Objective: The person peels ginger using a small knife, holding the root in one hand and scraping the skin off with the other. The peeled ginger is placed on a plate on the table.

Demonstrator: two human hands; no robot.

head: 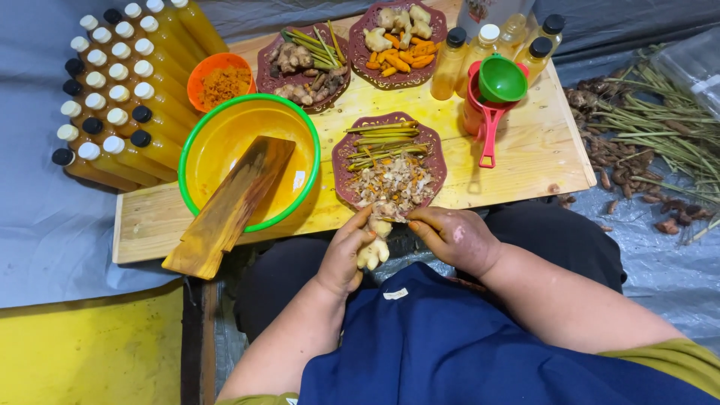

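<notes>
My left hand [343, 259] grips a pale knobbly ginger root [373, 249] just below the table's front edge. My right hand [454, 237] is closed beside the top of the root, fingers touching it; any tool in it is hidden. Right above both hands sits a dark red plate [341, 157] holding peelings and green lemongrass stalks.
A green-rimmed yellow basin [247, 161] with a wooden board [229, 206] leaning in it stands at left. Several capped bottles of yellow liquid [112, 97] lie on the far left. Two more red plates of roots, an orange bowl [217, 79], a green funnel [501, 79] and loose roots [637, 142] at right.
</notes>
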